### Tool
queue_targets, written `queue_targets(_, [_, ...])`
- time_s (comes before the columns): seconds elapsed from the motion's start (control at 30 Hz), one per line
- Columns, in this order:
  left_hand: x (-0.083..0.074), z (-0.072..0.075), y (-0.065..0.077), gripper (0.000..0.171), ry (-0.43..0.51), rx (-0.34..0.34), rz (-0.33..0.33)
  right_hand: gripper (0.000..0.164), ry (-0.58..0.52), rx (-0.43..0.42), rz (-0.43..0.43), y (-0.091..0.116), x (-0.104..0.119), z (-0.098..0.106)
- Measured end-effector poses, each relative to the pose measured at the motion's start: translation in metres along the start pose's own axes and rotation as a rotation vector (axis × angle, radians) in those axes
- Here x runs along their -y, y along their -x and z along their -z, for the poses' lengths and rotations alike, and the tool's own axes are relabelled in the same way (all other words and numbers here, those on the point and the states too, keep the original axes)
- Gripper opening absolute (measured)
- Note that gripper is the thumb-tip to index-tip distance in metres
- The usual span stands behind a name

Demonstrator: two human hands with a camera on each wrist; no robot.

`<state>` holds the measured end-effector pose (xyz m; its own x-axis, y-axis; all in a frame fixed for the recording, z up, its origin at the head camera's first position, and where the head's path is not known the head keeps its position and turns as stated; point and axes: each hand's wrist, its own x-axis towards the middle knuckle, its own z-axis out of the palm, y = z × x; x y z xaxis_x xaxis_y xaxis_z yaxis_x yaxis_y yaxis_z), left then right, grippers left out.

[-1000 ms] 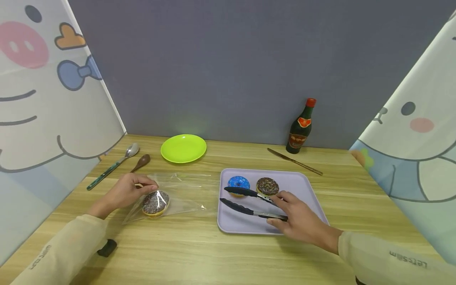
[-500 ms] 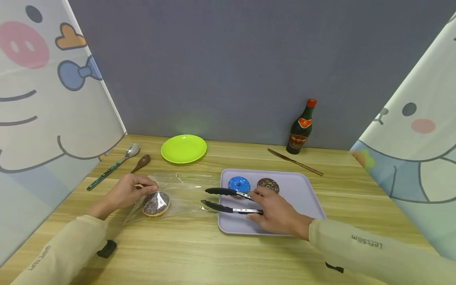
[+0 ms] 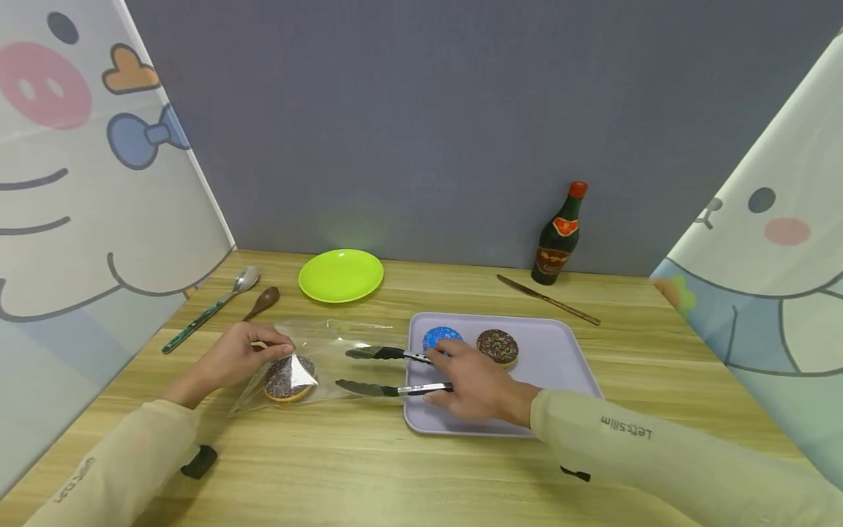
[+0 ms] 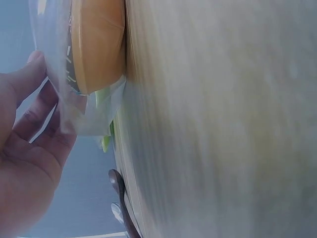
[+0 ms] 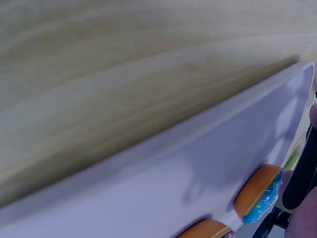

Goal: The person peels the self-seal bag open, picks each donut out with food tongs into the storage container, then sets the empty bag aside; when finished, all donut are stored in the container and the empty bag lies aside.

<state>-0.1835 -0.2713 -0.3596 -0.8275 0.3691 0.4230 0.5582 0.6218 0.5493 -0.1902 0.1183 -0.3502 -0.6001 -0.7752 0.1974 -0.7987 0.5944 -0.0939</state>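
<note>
A chocolate donut with sprinkles lies inside a clear plastic bag on the left of the table. My left hand pinches the bag's upper film beside that donut; the left wrist view shows thumb and fingers at the film. My right hand grips black-tipped metal tongs over the lilac tray. The tongs' arms stand apart with nothing between them, tips overlapping the bag's right part. On the tray sit a blue donut, partly hidden by the hand, and another chocolate donut.
A green plate lies behind the bag. To the left are a metal spoon with a green handle and a brown wooden spoon. At the back right, a knife lies near a dark bottle.
My right hand has moved left with the tongs, whose tips have passed from over the tray to over the bag. The left hand has stayed in place on the bag.
</note>
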Motion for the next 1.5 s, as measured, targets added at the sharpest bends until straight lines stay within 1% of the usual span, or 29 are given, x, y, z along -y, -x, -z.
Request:
queue_targets(0.2, [-0.001, 0.000, 0.000, 0.006, 0.013, -0.001, -0.008, 0.065, 0.000, 0.057, 0.004, -0.017, 0.004, 0.000])
queue_targets(0.37, [-0.001, -0.001, 0.000, 0.005, 0.019, -0.009, -0.015, 0.065, 0.018, 0.087, 0.036, -0.030, 0.005, -0.001])
queue_targets(0.53, [-0.002, -0.002, 0.000, 0.005, 0.027, -0.005, -0.016, 0.066, 0.014, 0.100, 0.070, -0.038, 0.005, 0.000])
queue_targets(0.63, [-0.004, -0.002, -0.001, 0.006, 0.024, -0.004, -0.013, 0.065, 0.005, 0.109, 0.082, -0.042, 0.003, 0.000])
queue_targets(0.77, [-0.006, -0.002, -0.001, 0.003, 0.017, -0.002, -0.004, 0.065, 0.009, 0.128, 0.089, -0.048, 0.002, 0.000])
queue_targets(0.93, [-0.005, -0.003, -0.001, 0.005, 0.009, 0.000, -0.004, 0.069, 0.018, 0.168, 0.092, -0.054, 0.003, 0.001])
queue_targets(1.03, [-0.005, -0.003, -0.001, 0.005, 0.003, 0.003, -0.002, 0.071, 0.020, 0.178, 0.097, -0.057, 0.004, 0.000])
queue_targets(1.37, [-0.007, -0.003, 0.000, 0.005, -0.017, 0.020, 0.051, 0.071, 0.040, 0.175, 0.101, -0.062, 0.009, -0.004])
queue_targets(1.5, [-0.008, -0.003, -0.001, 0.004, -0.021, 0.020, 0.054, 0.070, 0.053, 0.180, 0.100, -0.063, 0.012, -0.005])
